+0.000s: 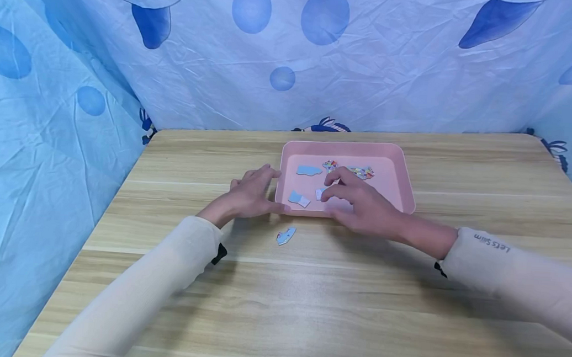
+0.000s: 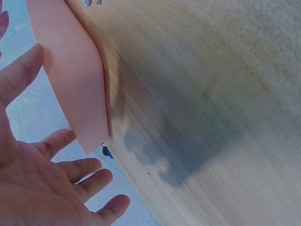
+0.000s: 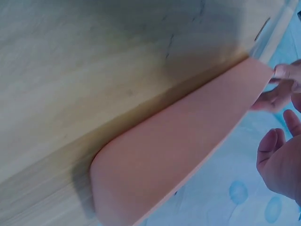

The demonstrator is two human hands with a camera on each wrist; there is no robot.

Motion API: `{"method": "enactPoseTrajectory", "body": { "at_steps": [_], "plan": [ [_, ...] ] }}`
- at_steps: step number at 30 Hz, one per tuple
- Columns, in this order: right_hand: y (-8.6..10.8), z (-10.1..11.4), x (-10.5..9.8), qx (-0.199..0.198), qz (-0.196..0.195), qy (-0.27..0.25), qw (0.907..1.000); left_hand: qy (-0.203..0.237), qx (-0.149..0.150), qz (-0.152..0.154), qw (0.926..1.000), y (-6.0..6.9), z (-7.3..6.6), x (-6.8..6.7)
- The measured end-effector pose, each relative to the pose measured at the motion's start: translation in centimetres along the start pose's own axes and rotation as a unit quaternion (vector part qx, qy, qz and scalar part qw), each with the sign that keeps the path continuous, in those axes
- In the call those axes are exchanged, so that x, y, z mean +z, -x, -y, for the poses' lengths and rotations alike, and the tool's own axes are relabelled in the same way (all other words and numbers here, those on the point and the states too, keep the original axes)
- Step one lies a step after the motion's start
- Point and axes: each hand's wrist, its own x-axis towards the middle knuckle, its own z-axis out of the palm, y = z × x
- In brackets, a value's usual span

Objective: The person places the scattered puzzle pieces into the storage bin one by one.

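Note:
A shallow pink tray (image 1: 387, 180) stands on the table with several flat, irregular puzzle pieces in it. My left hand (image 1: 252, 194) is at the tray's left wall, fingers spread, thumb by the front left corner. Over the front of the tray hovers my right hand (image 1: 364, 206), its fingers bent loosely. Just beside its fingertips is a small white piece (image 1: 319, 194), partly hidden by the hand. Further left are a blue-and-white piece (image 1: 299, 199) and a light blue piece (image 1: 308, 170). Two multicoloured pieces, one of them here (image 1: 362, 173), lie behind the right hand.
One blue puzzle piece (image 1: 286, 236) lies on the wooden table (image 1: 306, 312) in front of the tray, between the forearms. A blue curtain (image 1: 213, 79) with bubble patterns hangs behind the table and along its sides.

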Motion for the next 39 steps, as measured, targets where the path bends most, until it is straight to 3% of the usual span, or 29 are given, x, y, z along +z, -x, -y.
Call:
{"method": "enactPoseTrajectory", "body": {
  "at_steps": [24, 29, 39],
  "plan": [
    [-0.5, 2.7, 4.1, -0.037, 0.087, 0.018, 0.9953, -0.001, 0.016, -0.003, 0.9999, 0.1, 0.0, 0.0],
    [-0.4, 2.9, 4.7, -0.023, 0.108, 0.024, 0.9936, -0.001, 0.022, -0.008, 0.9997, 0.1, 0.0, 0.1],
    [-0.2, 3.1, 5.2, 0.014, 0.125, 0.098, 0.9872, -0.002, 0.015, -0.005, 0.9999, 0.1, 0.0, 0.1]
  ]
}}
